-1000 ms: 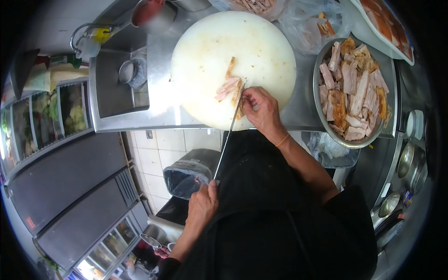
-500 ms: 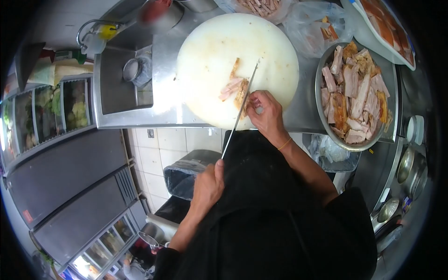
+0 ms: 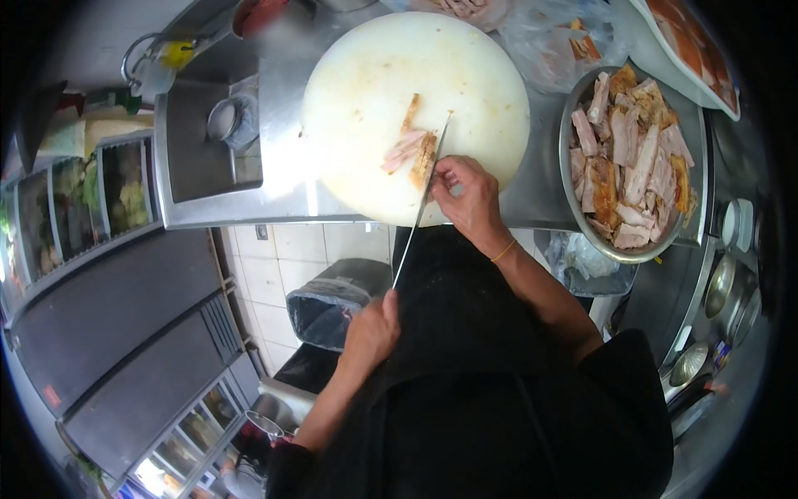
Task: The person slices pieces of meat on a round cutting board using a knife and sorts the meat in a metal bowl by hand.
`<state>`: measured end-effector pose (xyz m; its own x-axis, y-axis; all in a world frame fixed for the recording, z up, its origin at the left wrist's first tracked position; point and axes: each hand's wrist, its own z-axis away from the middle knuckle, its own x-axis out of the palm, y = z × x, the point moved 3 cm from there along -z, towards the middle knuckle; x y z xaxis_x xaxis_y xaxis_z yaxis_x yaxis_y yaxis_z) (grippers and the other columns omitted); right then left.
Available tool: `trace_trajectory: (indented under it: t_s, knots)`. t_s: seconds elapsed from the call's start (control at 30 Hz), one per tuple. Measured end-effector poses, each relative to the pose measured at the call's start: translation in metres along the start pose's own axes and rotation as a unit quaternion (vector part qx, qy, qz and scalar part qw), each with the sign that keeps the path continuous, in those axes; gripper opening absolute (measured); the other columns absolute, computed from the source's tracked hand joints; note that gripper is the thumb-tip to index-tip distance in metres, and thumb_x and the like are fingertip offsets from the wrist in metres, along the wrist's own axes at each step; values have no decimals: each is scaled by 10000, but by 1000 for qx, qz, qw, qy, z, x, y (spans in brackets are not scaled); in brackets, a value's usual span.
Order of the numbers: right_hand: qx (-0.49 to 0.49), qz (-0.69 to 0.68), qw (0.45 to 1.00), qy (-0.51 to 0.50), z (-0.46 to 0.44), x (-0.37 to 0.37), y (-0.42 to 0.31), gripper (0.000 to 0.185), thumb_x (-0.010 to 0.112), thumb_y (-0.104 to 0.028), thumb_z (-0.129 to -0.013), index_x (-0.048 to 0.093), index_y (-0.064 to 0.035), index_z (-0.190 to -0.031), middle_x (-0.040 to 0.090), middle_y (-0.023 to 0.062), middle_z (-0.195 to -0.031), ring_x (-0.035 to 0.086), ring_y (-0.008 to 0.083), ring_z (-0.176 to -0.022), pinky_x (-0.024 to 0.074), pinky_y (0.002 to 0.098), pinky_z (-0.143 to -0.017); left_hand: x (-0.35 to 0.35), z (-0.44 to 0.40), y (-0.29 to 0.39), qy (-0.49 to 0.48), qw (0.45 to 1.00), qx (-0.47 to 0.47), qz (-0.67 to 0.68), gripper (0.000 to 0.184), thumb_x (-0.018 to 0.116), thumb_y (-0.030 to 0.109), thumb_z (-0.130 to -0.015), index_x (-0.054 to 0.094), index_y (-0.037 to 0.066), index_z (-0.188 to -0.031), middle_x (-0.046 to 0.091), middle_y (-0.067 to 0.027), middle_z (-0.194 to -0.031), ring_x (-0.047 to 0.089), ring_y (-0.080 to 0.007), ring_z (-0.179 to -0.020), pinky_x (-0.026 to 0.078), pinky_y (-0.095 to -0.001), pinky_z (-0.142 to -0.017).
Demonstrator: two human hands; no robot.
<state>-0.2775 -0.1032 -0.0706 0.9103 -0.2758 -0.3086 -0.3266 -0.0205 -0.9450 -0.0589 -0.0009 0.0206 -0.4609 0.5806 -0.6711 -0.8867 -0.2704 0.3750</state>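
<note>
My left hand point(image 3: 372, 330) is wrapped round the handle end of a long thin knife point(image 3: 414, 226). Its blade reaches up and right across the round white cutting board point(image 3: 366, 83). Cut pieces of roast pork point(image 3: 421, 158) lie against the blade's left side, with paler meat strips point(image 3: 401, 152) and a browned strip point(image 3: 411, 112) beside them. On the blade's right side is my right hand point(image 3: 472, 198), its fingers curled and pinched close to the blade. Whatever those fingertips hold is hidden.
A large metal bowl point(image 3: 570, 200) heaped with cut pork stands right of the board. Plastic bags point(image 3: 553, 50) and a white tray point(image 3: 702, 87) of meat lie behind. A sink point(image 3: 195, 179) is at left; a lined bin point(image 3: 320, 303) stands below the counter edge.
The whole view has shifted slightly, so the board appears a little up and left. Both hands keep nearly the same places; the knife tip appears slightly lower relative to the board.
</note>
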Motion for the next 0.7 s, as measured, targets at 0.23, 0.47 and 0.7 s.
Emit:
trace_trajectory:
  t_s: [0.23, 0.47, 0.7]
  knots:
    - [-43, 11, 999, 3, 4, -10, -6, 202, 721, -18, -798, 688, -10, -997, 704, 132, -924, 700, 254, -775, 578, 348, -726, -19, -30, 18, 54, 998, 18, 26, 600, 416, 434, -1097, 647, -64, -853, 635, -391, -827, 601, -604, -868, 469, -642, -783]
    - [-25, 10, 999, -19, 9, -10, -3, 196, 718, -22, -798, 693, -12, -992, 700, 122, -945, 694, 250, -776, 581, 347, -721, -12, 9, 1, 24, 1000, -18, 4, 555, 414, 434, -1096, 637, -47, -931, 644, -389, -836, 616, -598, -872, 474, -646, -786]
    - [-26, 36, 999, -26, 8, -9, -7, 156, 727, -27, -801, 694, -15, -953, 695, 115, -887, 697, 249, -782, 585, 346, -719, -11, 41, -22, 10, 999, -34, -35, 572, 417, 456, -1088, 651, -35, -911, 656, -378, -841, 632, -587, -873, 482, -647, -789]
